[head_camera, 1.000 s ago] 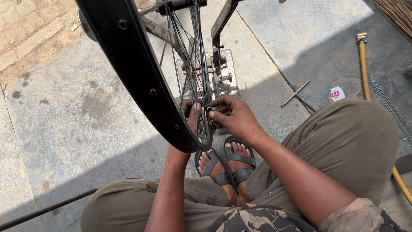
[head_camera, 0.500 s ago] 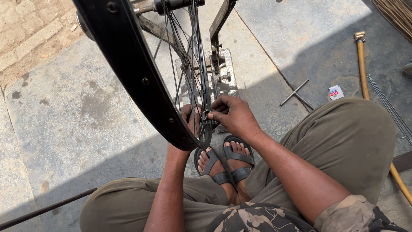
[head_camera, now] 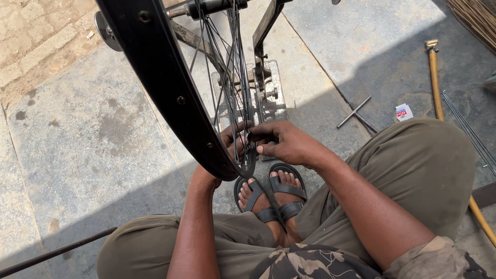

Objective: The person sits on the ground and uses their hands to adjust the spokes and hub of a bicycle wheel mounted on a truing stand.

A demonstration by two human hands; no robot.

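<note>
The right hand [head_camera: 289, 145] pinches a spoke [head_camera: 243, 111] low on the black wheel rim [head_camera: 170, 98], its grip narrow. The left hand [head_camera: 227, 144], mostly hidden behind the rim, has fingers curled at the same spot; the wheel stands upright above the sandalled feet [head_camera: 271, 194].

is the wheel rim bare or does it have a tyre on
Bare. The black rim shows its inner face with open spoke holes and no rubber around it. It stands upright in a metal stand, both hands at its lower spokes.

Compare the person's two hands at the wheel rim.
The right hand lies in full view on the near side of the black rim; the left hand is half hidden behind the rim and spokes. Right forearm comes from the right, left from below. Both meet at the rim's lowest stretch.
</note>
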